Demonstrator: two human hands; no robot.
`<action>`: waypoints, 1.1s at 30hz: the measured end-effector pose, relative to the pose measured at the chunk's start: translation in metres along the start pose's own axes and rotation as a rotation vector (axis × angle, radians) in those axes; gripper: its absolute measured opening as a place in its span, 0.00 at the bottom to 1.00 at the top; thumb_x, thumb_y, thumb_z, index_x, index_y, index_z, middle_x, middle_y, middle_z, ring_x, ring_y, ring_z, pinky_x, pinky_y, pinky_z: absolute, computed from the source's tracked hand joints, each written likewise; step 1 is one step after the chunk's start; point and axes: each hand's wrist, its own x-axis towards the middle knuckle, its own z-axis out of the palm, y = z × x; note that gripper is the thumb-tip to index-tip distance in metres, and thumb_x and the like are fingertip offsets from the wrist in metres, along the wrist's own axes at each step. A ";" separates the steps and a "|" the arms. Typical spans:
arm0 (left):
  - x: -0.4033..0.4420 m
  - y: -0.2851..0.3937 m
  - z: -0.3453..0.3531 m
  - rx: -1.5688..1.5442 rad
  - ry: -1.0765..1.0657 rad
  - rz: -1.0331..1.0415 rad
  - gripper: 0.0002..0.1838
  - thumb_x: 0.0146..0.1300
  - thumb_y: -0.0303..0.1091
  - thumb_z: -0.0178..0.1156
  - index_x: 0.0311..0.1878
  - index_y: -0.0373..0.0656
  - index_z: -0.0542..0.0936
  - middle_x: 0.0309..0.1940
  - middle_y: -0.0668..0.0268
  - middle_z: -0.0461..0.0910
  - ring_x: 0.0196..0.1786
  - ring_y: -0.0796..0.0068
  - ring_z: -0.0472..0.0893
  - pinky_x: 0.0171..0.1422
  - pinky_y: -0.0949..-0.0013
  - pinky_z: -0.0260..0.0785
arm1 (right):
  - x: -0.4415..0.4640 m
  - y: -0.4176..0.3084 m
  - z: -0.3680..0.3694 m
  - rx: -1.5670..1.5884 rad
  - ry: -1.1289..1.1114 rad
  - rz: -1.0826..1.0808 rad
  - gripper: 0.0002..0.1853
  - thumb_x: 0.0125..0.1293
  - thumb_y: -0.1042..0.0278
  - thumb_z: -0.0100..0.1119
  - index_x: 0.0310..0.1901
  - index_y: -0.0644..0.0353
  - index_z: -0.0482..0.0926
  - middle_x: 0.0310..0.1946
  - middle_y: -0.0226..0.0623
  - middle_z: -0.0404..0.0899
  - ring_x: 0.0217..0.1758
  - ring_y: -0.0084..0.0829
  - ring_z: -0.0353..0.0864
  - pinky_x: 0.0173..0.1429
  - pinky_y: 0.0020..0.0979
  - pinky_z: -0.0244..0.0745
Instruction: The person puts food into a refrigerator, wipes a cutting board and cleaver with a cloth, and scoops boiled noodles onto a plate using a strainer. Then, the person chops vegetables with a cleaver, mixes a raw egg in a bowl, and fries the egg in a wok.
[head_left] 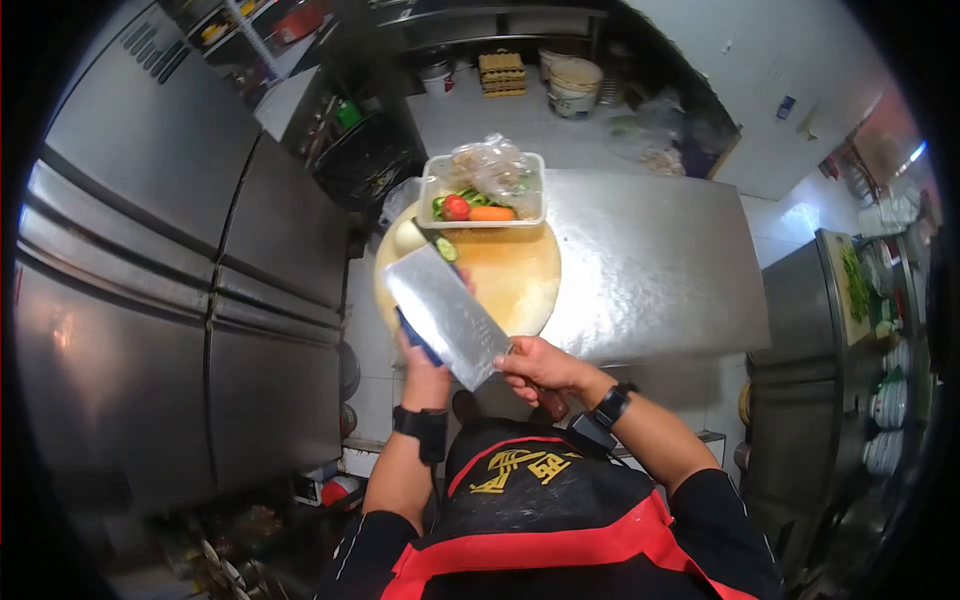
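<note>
The right hand (545, 366) squeezes one big knife (445, 315) near one round board (515, 275). The left hand (426, 378) touches one blue thing (420, 338); I can't tell its grip. One box (542, 190) has one tomato (455, 208), one carrot (491, 214).

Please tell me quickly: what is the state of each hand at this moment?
Left hand: partly hidden behind the cleaver, beside a blue item; its grip cannot be told.
Right hand: closed, holding the cleaver by its handle.
</note>
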 end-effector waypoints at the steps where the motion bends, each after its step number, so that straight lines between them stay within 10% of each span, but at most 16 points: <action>1: -0.009 -0.007 -0.037 0.152 0.179 0.131 0.35 0.68 0.57 0.52 0.67 0.37 0.68 0.63 0.55 0.74 0.67 0.56 0.72 0.70 0.58 0.66 | -0.010 0.001 -0.006 -0.049 -0.016 0.016 0.12 0.72 0.63 0.57 0.47 0.62 0.71 0.18 0.26 0.68 0.15 0.19 0.70 0.18 0.25 0.69; 6: 0.007 0.092 -0.053 -0.160 0.057 0.192 0.33 0.70 0.54 0.50 0.66 0.35 0.70 0.61 0.50 0.76 0.62 0.52 0.76 0.70 0.56 0.66 | -0.045 0.005 -0.051 -0.430 0.044 -0.104 0.20 0.69 0.63 0.62 0.60 0.57 0.75 0.21 0.29 0.74 0.19 0.25 0.76 0.24 0.28 0.72; 8: 0.017 0.118 -0.072 0.031 0.061 0.157 0.32 0.70 0.56 0.48 0.63 0.37 0.73 0.56 0.51 0.79 0.55 0.53 0.80 0.61 0.57 0.73 | -0.042 0.009 -0.061 -1.394 0.367 -0.764 0.25 0.65 0.61 0.64 0.63 0.50 0.74 0.28 0.38 0.78 0.30 0.36 0.81 0.33 0.36 0.75; 11: 0.043 0.110 -0.030 0.138 0.006 -0.070 0.31 0.71 0.59 0.46 0.56 0.37 0.74 0.39 0.53 0.81 0.35 0.55 0.81 0.40 0.59 0.79 | -0.009 0.016 -0.076 -1.720 0.326 -0.649 0.18 0.69 0.58 0.55 0.58 0.50 0.77 0.34 0.45 0.73 0.39 0.47 0.78 0.42 0.42 0.74; 17: 0.115 -0.025 0.054 0.940 -0.188 -0.003 0.19 0.76 0.44 0.46 0.53 0.39 0.79 0.37 0.64 0.81 0.31 0.76 0.77 0.30 0.73 0.70 | 0.063 0.041 -0.110 -1.905 0.472 -0.972 0.19 0.62 0.66 0.51 0.55 0.51 0.78 0.36 0.38 0.70 0.41 0.37 0.76 0.45 0.37 0.72; 25: 0.188 -0.199 0.124 1.604 -0.859 0.307 0.20 0.72 0.39 0.54 0.58 0.32 0.75 0.50 0.47 0.79 0.53 0.57 0.79 0.60 0.62 0.69 | -0.025 0.078 -0.103 -1.373 1.077 -1.206 0.09 0.54 0.69 0.59 0.36 0.62 0.78 0.33 0.38 0.73 0.40 0.41 0.75 0.48 0.39 0.73; 29: 0.223 -0.290 0.118 2.231 -1.498 0.848 0.44 0.53 0.60 0.68 0.66 0.35 0.73 0.66 0.38 0.69 0.69 0.37 0.65 0.74 0.46 0.54 | -0.085 0.208 -0.143 -1.006 1.617 -0.912 0.04 0.56 0.71 0.57 0.33 0.58 0.76 0.30 0.36 0.70 0.39 0.40 0.75 0.43 0.38 0.74; 32: 0.198 -0.344 0.133 2.203 -1.926 0.644 0.45 0.49 0.62 0.70 0.63 0.38 0.75 0.64 0.40 0.71 0.66 0.42 0.71 0.70 0.49 0.60 | -0.105 0.312 -0.196 -0.586 1.515 -0.218 0.08 0.59 0.71 0.56 0.38 0.62 0.80 0.44 0.45 0.78 0.48 0.48 0.78 0.53 0.45 0.77; 33: 0.174 -0.358 0.151 2.205 -1.903 0.238 0.45 0.44 0.64 0.73 0.58 0.38 0.78 0.60 0.43 0.74 0.61 0.48 0.76 0.66 0.51 0.66 | -0.113 0.327 -0.212 -0.555 1.476 -0.100 0.08 0.60 0.72 0.56 0.39 0.63 0.80 0.45 0.48 0.79 0.49 0.50 0.79 0.53 0.46 0.77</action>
